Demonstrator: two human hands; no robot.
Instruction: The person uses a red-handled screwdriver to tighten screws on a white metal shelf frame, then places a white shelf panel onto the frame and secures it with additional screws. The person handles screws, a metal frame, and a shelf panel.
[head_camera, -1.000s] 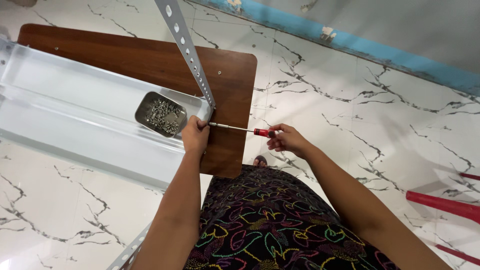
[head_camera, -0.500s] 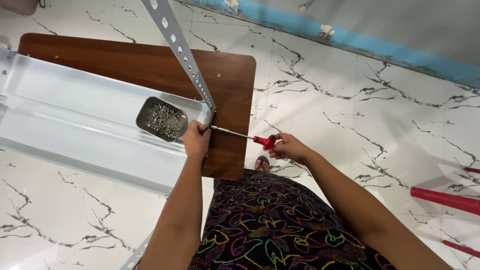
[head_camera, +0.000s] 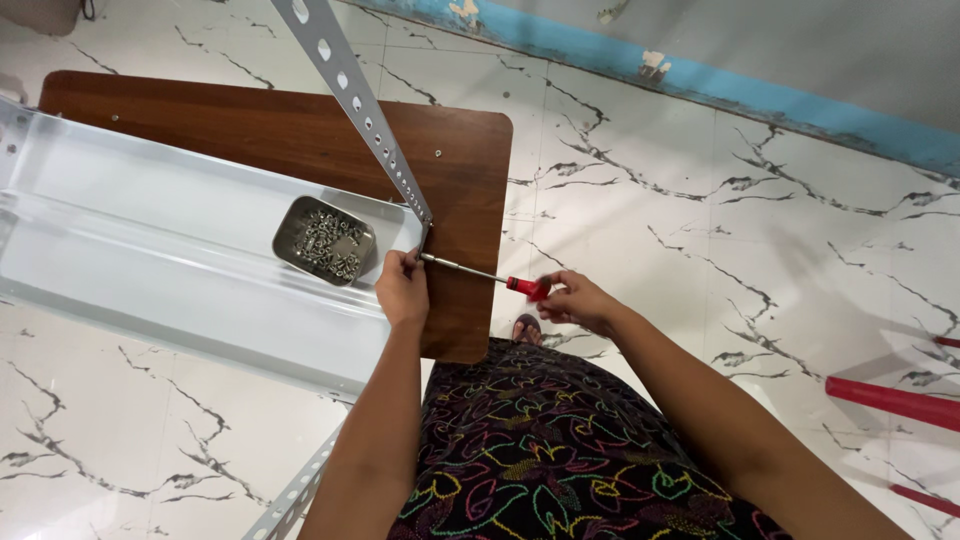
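Both hands on the job: my left hand (head_camera: 402, 290) pinches the corner where the perforated metal upright (head_camera: 362, 112) meets the white shelf panel (head_camera: 150, 250), fingers closed at the joint. My right hand (head_camera: 578, 300), at 3 o'clock from the left, grips the red-handled screwdriver (head_camera: 480, 273), tip set into that corner. Small metal tray of screws (head_camera: 324, 240) lies in the panel at 10 o'clock from my left hand. Brown wooden board (head_camera: 230, 125) sits beneath.
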